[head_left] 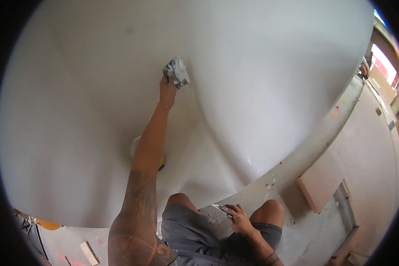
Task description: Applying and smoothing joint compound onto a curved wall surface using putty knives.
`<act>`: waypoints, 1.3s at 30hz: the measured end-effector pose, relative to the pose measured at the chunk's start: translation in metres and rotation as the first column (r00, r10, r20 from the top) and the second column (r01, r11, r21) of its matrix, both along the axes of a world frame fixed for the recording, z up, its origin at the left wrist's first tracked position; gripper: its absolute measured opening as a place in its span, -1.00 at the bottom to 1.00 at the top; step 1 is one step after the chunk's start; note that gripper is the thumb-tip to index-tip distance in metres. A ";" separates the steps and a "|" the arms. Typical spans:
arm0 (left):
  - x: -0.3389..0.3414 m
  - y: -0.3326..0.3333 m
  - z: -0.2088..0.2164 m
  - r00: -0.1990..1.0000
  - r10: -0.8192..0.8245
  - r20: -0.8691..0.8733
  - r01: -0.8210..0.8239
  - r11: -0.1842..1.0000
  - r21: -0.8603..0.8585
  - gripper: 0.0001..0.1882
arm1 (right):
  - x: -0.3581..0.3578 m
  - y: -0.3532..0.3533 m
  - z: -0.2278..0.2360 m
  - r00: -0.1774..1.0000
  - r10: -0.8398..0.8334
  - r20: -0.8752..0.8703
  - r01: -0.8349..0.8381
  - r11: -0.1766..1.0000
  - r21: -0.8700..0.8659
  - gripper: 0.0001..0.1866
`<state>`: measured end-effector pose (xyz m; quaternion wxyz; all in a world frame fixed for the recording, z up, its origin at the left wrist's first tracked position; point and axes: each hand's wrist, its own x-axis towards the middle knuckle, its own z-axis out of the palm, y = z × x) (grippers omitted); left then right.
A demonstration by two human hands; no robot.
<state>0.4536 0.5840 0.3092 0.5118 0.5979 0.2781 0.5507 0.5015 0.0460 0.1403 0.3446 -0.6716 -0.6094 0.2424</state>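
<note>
My left hand (167, 92) reaches far out over a large white curved shell (261, 88), its fingers closed on a wide putty spreader (177, 71). White paste smears the spreader's dark blade, which appears to be at the shell's surface. Between my knees, my right hand (240, 220) is closed on a putty knife (222, 207), of which a thin pale edge shows. Its handle is mostly hidden by the fingers. Partly behind my left forearm is a round container (135, 145), its other side showing yellow and black.
The shell's rim curves past my knees. Beyond it, the grey floor (297, 235) carries pale specks. A pinkish block (319, 188) and large curved panel (368, 146) stand to the right. At lower left lie a wood offcut (89, 253) and an orange object (48, 224).
</note>
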 end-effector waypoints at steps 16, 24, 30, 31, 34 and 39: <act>0.078 0.071 -0.002 0.971 0.234 -0.048 -0.219 0.951 0.220 -0.62 | 0.003 -0.012 -0.027 0.996 0.091 -0.004 -0.091 0.992 -0.086 -0.31; 0.066 0.058 0.010 0.998 0.058 0.012 -0.059 0.997 0.042 -0.62 | -0.026 -0.018 0.020 0.998 0.040 0.057 -0.038 0.999 -0.027 -0.33; 0.040 0.012 0.034 0.999 -0.010 -0.050 0.015 0.996 0.090 -0.61 | -0.045 -0.038 0.065 0.997 0.024 0.079 -0.025 0.999 0.020 -0.38; 0.038 -0.001 0.038 0.999 -0.035 -0.011 0.036 0.995 0.098 -0.60 | -0.046 -0.041 0.068 0.996 0.026 0.091 -0.030 0.999 0.043 -0.38; 0.026 -0.046 0.054 0.996 -0.091 -0.005 0.091 0.988 0.126 -0.60 | -0.050 -0.048 0.092 0.996 0.025 0.087 -0.030 0.998 0.052 -0.38; -0.004 -0.127 0.072 0.985 0.038 -0.166 -0.027 0.997 0.071 -0.58 | -0.060 -0.054 0.120 0.997 0.013 0.080 -0.020 0.996 0.091 -0.38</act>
